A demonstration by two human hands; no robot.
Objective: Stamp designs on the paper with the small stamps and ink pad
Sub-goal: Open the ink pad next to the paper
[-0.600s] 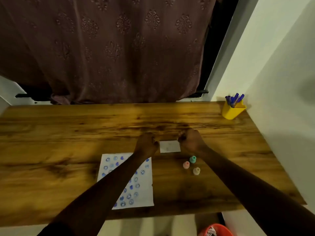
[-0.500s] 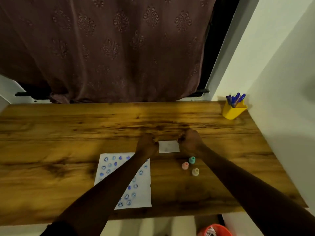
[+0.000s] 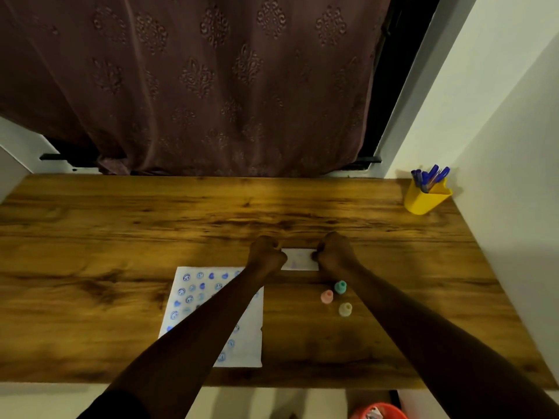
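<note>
A white ink pad (image 3: 299,260) lies flat in the middle of the wooden table (image 3: 121,237). My left hand (image 3: 265,255) grips its left end and my right hand (image 3: 334,252) grips its right end, both with curled fingers. A white paper (image 3: 193,297) covered with several blue stamped faces and hearts lies near the front edge, partly under my left forearm. Three small stamps stand to the right of the paper: a teal stamp (image 3: 340,287), a pink stamp (image 3: 326,296) and a pale yellow stamp (image 3: 345,309).
A yellow cup (image 3: 425,199) holding several blue pens stands at the table's far right corner by the white wall. A dark patterned curtain (image 3: 196,86) hangs behind the table. A red bin (image 3: 378,412) sits on the floor below the front edge.
Both hands stay on the ink pad's ends. The view has shifted slightly; nothing on the table has visibly moved.
</note>
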